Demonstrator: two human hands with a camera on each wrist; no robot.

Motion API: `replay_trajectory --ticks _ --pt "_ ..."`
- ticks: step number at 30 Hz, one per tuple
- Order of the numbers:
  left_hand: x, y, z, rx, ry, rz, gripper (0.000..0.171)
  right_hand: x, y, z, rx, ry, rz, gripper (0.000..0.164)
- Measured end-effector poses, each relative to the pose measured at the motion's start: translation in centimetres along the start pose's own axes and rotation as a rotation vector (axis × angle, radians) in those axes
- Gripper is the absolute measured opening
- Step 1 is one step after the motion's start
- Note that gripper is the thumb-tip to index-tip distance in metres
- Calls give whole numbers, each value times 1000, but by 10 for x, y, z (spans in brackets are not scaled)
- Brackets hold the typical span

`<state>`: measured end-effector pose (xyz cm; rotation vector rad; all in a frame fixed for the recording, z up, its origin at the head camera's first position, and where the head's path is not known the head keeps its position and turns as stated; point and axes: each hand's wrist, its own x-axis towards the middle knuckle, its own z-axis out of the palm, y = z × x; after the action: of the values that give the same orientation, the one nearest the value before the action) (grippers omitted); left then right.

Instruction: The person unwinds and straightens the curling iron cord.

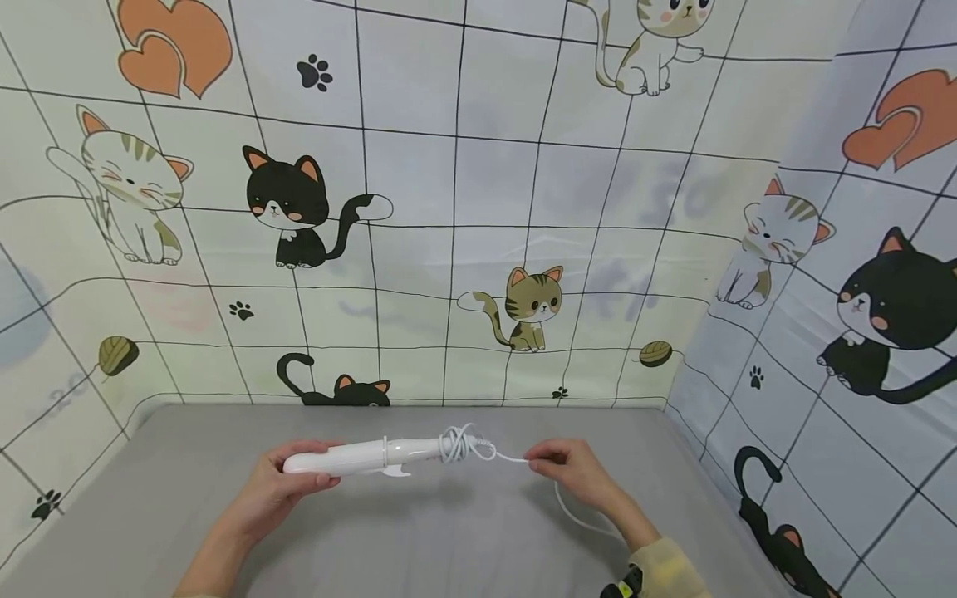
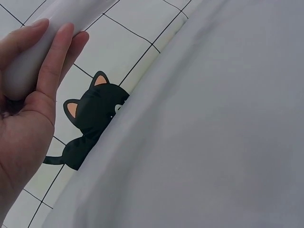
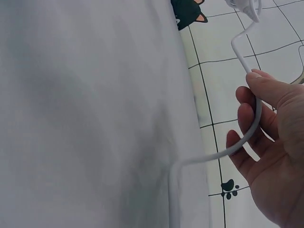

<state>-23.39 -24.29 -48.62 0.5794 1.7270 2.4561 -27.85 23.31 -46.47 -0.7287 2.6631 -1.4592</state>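
My left hand (image 1: 269, 490) grips the thick rounded end of a white curling iron (image 1: 351, 456), held nearly level above the grey surface. A ring and a small lever show near its middle. Thin white cord (image 1: 453, 446) is wound in loops around the narrower right end. From there the cord stretches to my right hand (image 1: 579, 475), which pinches it between thumb and fingertips. In the right wrist view the cord (image 3: 237, 145) runs on past the curled fingers and bends down. The left wrist view has the thumb and fingers around the smooth white end (image 2: 23, 71).
A grey cloth-covered table (image 1: 419, 556) lies below both hands. Behind it and at the sides hang white grid-patterned curtains (image 1: 419, 183) printed with cats, hearts and paw prints. A black band with a yellow-green mark (image 1: 624, 585) sits by the right sleeve (image 1: 665, 569).
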Motion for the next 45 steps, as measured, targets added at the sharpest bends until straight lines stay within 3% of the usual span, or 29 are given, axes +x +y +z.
replay_trajectory --ticks 10,27,31,35,38,42,45 --pt "-2 1 1 38 34 -39 43 -7 5 -13 -31 110 44 14" --pt "-2 -2 0 9 43 -11 44 -22 13 -32 -93 224 88 12" --pt "-3 -1 0 13 30 -25 43 -26 18 -35 -84 220 101 12" --pt "-4 -1 2 18 31 -37 42 -28 22 -33 -75 162 107 13" --pt "-3 -1 2 20 41 -30 42 -29 22 -31 -93 120 63 16" --pt "-2 -2 1 16 38 -16 44 -28 18 -29 -148 125 17 19" --pt "-2 -3 -1 10 26 -14 45 -25 13 -26 -171 140 39 21"
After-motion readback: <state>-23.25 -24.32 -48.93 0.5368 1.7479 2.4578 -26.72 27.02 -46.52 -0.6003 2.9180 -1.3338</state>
